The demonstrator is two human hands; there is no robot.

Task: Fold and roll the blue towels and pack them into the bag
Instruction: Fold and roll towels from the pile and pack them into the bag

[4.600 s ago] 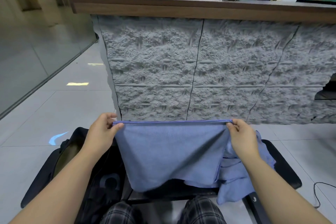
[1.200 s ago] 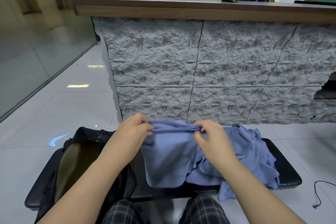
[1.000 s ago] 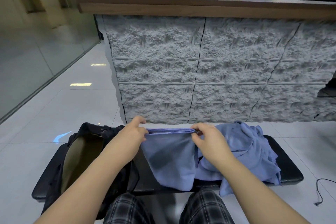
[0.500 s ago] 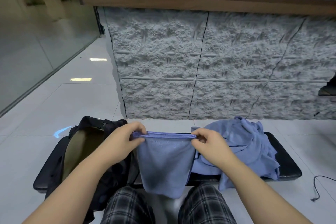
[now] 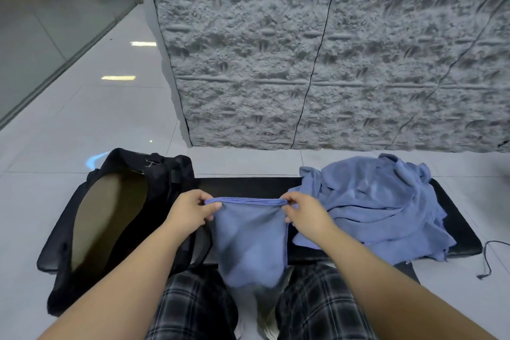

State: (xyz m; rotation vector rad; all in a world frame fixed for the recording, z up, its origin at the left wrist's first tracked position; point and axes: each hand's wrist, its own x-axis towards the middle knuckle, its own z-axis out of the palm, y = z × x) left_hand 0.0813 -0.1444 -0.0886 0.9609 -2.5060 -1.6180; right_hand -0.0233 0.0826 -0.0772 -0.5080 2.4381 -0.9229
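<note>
A folded blue towel (image 5: 249, 243) hangs by its top edge between my hands, its lower end between my knees. My left hand (image 5: 190, 215) pinches its left top corner and my right hand (image 5: 306, 218) pinches the right one. To the right, a loose heap of blue towels (image 5: 378, 204) lies on the black bench (image 5: 248, 185). An open black bag (image 5: 116, 212) with an olive lining sits on the bench's left end, beside my left hand.
A rough grey stone counter front (image 5: 317, 50) rises just behind the bench. Pale floor tiles (image 5: 82, 119) stretch to the left. A thin black cable (image 5: 491, 259) lies on the floor at right. My checked trouser legs (image 5: 193, 309) are at the bottom.
The towel has been folded narrower since the earliest frame. My hands have come closer together and lowered it toward my lap, and the view has tilted down.
</note>
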